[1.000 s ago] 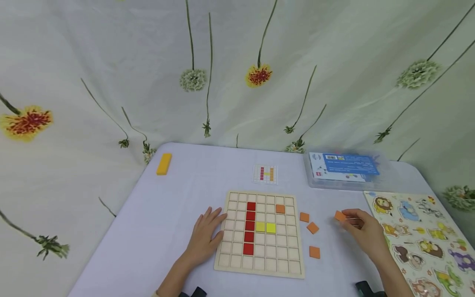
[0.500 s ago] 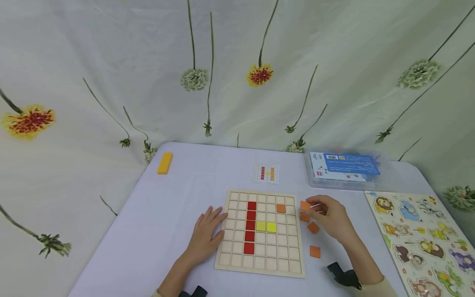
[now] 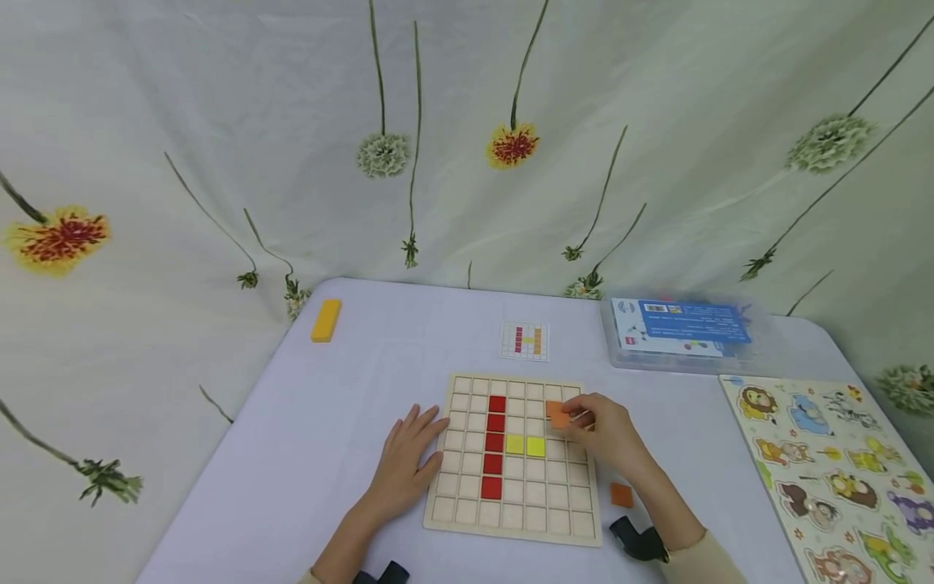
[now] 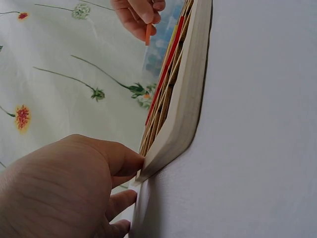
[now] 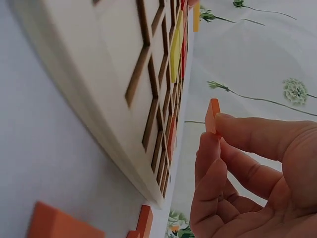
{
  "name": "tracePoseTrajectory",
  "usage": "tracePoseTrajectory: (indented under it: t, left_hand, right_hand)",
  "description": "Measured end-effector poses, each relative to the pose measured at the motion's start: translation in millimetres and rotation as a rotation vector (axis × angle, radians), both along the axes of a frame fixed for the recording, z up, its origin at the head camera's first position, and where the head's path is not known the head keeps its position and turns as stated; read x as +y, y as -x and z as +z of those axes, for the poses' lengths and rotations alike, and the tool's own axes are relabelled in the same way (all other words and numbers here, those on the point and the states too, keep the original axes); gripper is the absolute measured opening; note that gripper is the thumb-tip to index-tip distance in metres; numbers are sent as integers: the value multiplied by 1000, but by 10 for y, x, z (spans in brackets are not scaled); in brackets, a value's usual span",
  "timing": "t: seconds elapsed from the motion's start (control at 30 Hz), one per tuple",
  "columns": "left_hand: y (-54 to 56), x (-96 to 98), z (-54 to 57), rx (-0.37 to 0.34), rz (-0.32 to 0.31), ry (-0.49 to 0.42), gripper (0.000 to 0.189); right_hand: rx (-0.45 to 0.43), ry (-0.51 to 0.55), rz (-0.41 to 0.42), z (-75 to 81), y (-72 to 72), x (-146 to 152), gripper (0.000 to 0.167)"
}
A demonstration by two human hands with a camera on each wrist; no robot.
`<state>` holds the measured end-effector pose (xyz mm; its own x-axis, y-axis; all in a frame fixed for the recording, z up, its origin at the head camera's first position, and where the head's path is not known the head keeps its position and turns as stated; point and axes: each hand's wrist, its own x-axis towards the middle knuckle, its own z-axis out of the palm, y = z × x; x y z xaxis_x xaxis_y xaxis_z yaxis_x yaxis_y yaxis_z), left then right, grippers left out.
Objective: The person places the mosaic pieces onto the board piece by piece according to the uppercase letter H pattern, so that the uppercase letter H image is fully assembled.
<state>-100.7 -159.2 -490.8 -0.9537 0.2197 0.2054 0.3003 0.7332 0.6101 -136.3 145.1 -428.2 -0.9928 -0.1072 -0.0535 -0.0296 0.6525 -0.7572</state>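
Right hand: thumb and forefinger curled, pinching one orange tile by its edges. In the right wrist view the tile sits at the fingertips, held clear of the grid board, its thin edge toward the camera. The head view puts the tile over the far right part of the board, just nearer than the orange tile already seated in the top row of that column; whether it touches the board I cannot tell.

Left hand: fingers straight and spread, flat on the tabletop, fingertips against the board's left edge. The left wrist view shows the thumb pressed to the board's near left corner.

Board: square, its sides parallel to the tabletop edges, in the middle of the near half. A red column of five tiles runs near-to-far; two yellow tiles run left-to-right from its middle.

Open room: bare tabletop left of the board out to the left edge. One loose orange tile lies just off the board's right edge, beside the right forearm. Pattern card lies beyond the board's far edge; clear box toward the far right corner; animal puzzle along the right edge; yellow block near the far left corner.
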Motion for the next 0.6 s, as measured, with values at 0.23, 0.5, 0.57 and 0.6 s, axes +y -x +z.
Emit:
tracePoseTrajectory:
  t: [0.23,0.5,0.57,0.6]
  left_hand:
    - [-5,0,6,-3,5,3,47]
    - [-9,0,14,2,-2,-6,47]
    - [-8,1,18,7,-2,-7,47]
    - [-8,2,21,5,-1,-7,47]
  right_hand:
    - [-8,-50,27,-92,50,-36,22]
    - [-11,-88,52,-143,68,-76,22]
    - [-9,-98,53,-136,62,-86,22]
    - [-7,-103,53,-125,56,-86,23]
